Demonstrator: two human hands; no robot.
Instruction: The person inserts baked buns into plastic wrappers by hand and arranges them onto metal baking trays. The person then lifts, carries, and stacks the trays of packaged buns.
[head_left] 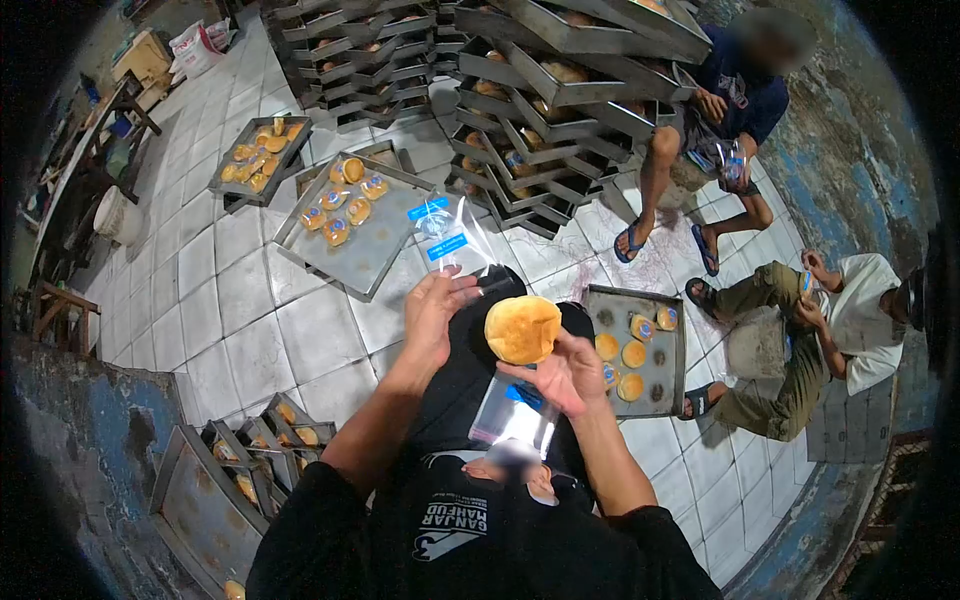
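A clear plastic bag [446,232] with blue print is pinched in my left hand [437,305], held up over the edge of a metal tray. My right hand [568,374] holds a round golden bun [522,330] in front of my lap, a little right of the bag and apart from it. More clear packaging [513,410] with blue print lies on my lap below the bun. To the right, a tray [658,384] bears several buns, some wrapped and some bare. The left tray [362,262] holds several wrapped buns.
Tall stacks of metal trays [590,92] stand ahead. Two people sit at the right, one in dark clothes [745,100], one in a white shirt [862,320], both handling small packages. Another bun tray [290,150] is at the upper left; more trays [205,500] lie at the lower left.
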